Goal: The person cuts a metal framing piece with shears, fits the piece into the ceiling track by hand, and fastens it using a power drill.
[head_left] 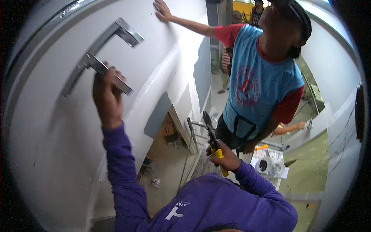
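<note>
A galvanised metal channel [103, 42] with bent, short arms lies against or just in front of the white panel [150, 42] at the upper left. My left hand [107, 98] is closed around its lower arm, fingers wrapped behind the metal. At the middle right, my right hand [228, 157] grips a pair of tin snips [211, 133] by the yellow handles. The dark blades point up and away from me, apart from the channel. Whether the blades are parted is hard to see.
A co-worker in a blue shirt with red sleeves [266, 81] stands close on the right, one hand [162, 11] on the panel. Another person's forearm [288, 129] reaches in behind. Metal scaffold rails [199, 124] and tape rolls [264, 165] are beside my right arm. An opening [164, 143] cuts the panel.
</note>
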`<state>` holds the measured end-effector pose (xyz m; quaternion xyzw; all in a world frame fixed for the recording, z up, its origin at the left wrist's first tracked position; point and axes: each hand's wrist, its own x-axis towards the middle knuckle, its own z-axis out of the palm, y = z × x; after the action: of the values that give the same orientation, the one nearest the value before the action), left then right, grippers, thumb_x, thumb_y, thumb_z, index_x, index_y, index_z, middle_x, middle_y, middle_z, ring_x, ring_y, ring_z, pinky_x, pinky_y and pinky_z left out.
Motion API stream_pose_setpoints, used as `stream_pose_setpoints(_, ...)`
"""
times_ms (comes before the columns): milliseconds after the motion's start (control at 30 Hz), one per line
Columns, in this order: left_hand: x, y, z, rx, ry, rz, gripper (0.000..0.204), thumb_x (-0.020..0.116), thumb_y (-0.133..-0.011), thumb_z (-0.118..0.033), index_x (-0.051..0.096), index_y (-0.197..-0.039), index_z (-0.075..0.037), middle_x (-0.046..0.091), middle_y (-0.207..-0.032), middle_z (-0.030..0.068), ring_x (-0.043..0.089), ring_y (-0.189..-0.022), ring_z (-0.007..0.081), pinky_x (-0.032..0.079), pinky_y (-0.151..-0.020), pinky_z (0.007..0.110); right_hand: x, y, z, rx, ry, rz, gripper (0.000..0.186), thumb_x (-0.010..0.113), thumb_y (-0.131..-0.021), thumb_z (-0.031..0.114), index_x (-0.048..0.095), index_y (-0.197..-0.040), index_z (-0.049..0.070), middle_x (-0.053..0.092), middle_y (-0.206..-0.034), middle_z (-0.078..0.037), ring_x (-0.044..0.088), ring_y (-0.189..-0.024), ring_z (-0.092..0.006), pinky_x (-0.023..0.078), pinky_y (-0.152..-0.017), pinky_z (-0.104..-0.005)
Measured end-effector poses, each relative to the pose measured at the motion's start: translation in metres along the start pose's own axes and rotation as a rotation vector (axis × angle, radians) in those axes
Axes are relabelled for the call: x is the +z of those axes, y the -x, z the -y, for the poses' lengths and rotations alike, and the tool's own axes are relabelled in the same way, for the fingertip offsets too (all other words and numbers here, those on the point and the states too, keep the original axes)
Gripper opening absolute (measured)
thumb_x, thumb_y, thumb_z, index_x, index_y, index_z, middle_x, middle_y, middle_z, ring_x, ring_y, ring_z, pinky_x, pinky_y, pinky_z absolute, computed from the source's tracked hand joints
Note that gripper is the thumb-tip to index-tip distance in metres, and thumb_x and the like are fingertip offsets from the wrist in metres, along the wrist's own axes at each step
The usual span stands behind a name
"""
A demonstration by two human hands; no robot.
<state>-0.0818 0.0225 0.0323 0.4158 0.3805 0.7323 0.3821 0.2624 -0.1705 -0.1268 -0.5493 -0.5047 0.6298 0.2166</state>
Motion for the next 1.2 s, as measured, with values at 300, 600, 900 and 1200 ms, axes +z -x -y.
stream_pose_setpoints(300,0.067,0.145,0.081,-0.592,0.594,0.125,0.02,0.063,-0.09,-0.015,0.053,-0.107,-0.009,0.055,-0.091,0.0036,0.06,-0.083,0.0174,0.054,-0.074,0.034,-0.012,0.027,0.026,-0.218,0.13,-0.289,0.062,0.065,-0.078,0.011,0.036,-0.133,0.005,0.059,-0.094,-0.01,0.061,-0.087,-0.023,0.05,-0.079,-0.0371)
stream_pose_setpoints(600,0.102,0.167,0.124,-1.155,1.083,0.059,0.031,0.065,-0.09,-0.021,0.057,-0.116,-0.007,0.06,-0.12,0.0125,0.057,-0.11,0.027,0.044,-0.097,0.045,0.006,0.058,0.023,-0.207,0.113,-0.548,0.042,0.062,-0.082,0.004,0.049,-0.122,0.001,0.057,-0.092,-0.007,0.056,-0.088,-0.0153,0.048,-0.081,-0.0319)
stream_pose_setpoints(900,0.089,0.222,0.161,-1.232,0.947,0.077,0.04,0.059,-0.095,-0.025,0.05,-0.126,-0.001,0.059,-0.122,0.0159,0.053,-0.119,0.0334,0.037,-0.107,0.053,0.05,0.099,-0.016,-0.109,0.043,-0.823,0.047,0.064,-0.08,0.007,0.045,-0.123,0.002,0.055,-0.098,-0.009,0.056,-0.092,-0.0203,0.046,-0.085,-0.0343)
stream_pose_setpoints(1200,0.055,0.191,0.136,-1.28,0.917,0.058,0.03,0.065,-0.092,-0.026,0.056,-0.112,-0.005,0.06,-0.111,0.0092,0.055,-0.113,0.0262,0.039,-0.107,0.049,0.077,0.064,-0.021,0.021,-0.029,-0.65,0.048,0.067,-0.077,0.012,0.046,-0.118,0.002,0.061,-0.098,-0.015,0.061,-0.089,-0.0285,0.049,-0.08,-0.0391)
